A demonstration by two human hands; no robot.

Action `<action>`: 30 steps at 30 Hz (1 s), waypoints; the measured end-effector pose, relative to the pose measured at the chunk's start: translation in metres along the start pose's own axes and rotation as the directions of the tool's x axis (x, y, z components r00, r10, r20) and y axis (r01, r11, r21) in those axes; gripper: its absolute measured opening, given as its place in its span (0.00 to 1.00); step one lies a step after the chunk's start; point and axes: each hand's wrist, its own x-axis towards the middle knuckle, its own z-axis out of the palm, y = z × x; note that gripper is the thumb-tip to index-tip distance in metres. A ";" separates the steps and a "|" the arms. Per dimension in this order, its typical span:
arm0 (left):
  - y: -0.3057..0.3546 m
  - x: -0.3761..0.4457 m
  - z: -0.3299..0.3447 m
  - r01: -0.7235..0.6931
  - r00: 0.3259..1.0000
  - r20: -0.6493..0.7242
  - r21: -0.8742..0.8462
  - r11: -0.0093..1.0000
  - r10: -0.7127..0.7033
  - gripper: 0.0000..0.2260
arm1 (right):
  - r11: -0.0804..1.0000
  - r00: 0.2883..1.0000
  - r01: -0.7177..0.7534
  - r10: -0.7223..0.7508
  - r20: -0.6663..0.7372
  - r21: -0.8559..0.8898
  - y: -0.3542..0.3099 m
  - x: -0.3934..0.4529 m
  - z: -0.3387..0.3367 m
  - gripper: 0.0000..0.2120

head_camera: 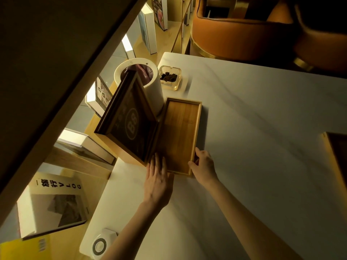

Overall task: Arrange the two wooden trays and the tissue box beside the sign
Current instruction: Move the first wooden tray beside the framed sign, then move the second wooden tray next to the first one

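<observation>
A long light wooden tray (180, 132) lies flat on the white marble table (253, 128), right beside the dark framed sign (129, 119) marked "88", which stands tilted on a wooden base. My left hand (157, 181) rests flat at the tray's near left corner, fingers touching the sign's lower edge. My right hand (203, 165) grips the tray's near right corner. At the frame's right edge shows part of a second wooden tray (338, 152). No tissue box is in view.
A white cylindrical bin (142, 85) stands behind the sign, and a glass ashtray (170, 76) sits beside it. Books line the shelves at left. An orange chair (244, 29) stands beyond the table's far edge. A white round device (101, 244) lies near the front left corner.
</observation>
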 end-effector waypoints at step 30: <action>0.236 -0.033 -0.032 -0.429 0.900 -0.115 -0.073 0.900 0.419 0.18 | 0.769 0.854 0.187 -0.434 -0.286 -0.611 0.131 -0.092 -0.223 0.10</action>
